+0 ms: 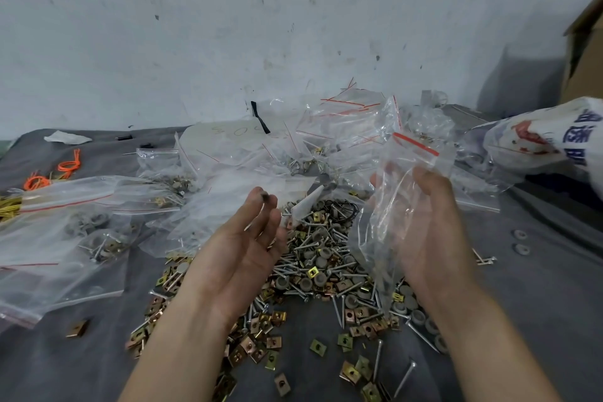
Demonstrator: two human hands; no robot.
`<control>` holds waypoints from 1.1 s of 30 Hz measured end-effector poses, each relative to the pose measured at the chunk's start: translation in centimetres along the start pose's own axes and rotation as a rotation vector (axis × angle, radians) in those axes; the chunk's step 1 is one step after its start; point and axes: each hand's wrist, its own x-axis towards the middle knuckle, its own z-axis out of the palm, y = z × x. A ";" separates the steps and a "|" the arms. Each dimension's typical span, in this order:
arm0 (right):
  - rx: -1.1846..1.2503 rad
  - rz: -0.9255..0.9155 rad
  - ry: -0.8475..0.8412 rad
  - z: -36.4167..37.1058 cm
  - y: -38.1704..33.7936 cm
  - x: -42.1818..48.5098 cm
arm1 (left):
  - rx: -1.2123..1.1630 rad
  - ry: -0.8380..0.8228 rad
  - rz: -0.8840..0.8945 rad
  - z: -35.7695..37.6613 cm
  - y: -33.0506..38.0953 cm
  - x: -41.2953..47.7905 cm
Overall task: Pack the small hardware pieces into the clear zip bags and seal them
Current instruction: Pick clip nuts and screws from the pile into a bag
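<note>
Loose hardware pieces (313, 271) lie heaped on the grey cloth (65, 362) beneath you. Your left hand (241, 245) hovers palm-up, fingers relaxed, holding nothing. Your right hand (430, 232) grips an upright clear zip bag (375, 228). Beyond, more bags (326, 130) lie piled.

The only print stands on the white woven sack (554, 127) at the right edge: large blue Chinese characters (582, 147), turned sideways and cut off by the picture's border, so they cannot be read for certain. Beside them is a red printed mark (528, 137), too partial to make out. A big clear bag (222, 150) at the back bears faint handwritten marks (239, 131); the middle one looks like a "0", while the others are unclear.
</note>
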 end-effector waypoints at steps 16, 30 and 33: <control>-0.040 -0.033 0.002 -0.3 0.2 -0.1 | 0.160 -0.122 0.106 0.2 -0.3 -0.2; -0.361 -0.291 -0.079 -0.5 1.3 -0.4 | 0.435 0.018 0.284 2.7 0.5 -1.3; -0.421 -0.338 -0.118 -0.3 1.6 -0.6 | 0.786 0.077 0.551 4.6 1.5 -2.3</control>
